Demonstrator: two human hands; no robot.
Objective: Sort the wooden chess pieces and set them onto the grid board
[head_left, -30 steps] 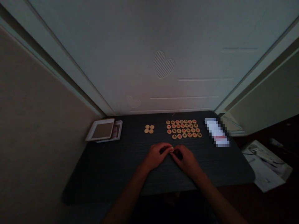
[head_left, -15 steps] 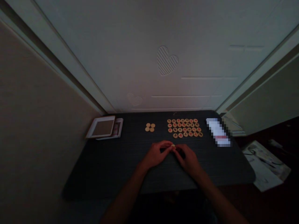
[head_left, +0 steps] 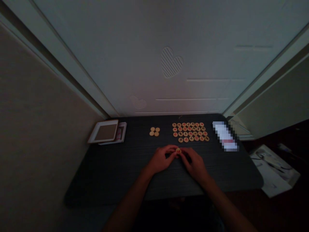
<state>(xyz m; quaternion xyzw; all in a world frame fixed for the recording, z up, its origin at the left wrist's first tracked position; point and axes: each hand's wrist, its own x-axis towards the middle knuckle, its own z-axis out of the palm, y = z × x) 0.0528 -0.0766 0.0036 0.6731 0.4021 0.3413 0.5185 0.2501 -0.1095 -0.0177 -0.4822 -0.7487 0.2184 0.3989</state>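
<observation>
A round xiangqi piece [head_left: 178, 150] with a reddish mark is pinched between my two hands, above the near middle of the dark table. My left hand [head_left: 162, 158] grips its left side with thumb and fingers. On its right side, my right hand [head_left: 194, 163] closes on it in the same way. Just beyond my hands lie rows of xiangqi pieces [head_left: 190, 133], face up with red and dark characters. Farther left, several blank-faced pieces [head_left: 154, 131] sit in a small cluster.
At the table's [head_left: 108, 177] back left, a framed panel [head_left: 106, 131] rests on another flat item [head_left: 122, 132]. A phone-like object [head_left: 225, 137], blurred out, lies at the right. A white box [head_left: 275, 170] with cables stands beyond the right edge. The white door [head_left: 149, 64] rises behind.
The piece between my fingertips has turned, so its marked face now shows more toward me. My hands have stayed in nearly the same place; the view has shifted very slightly.
</observation>
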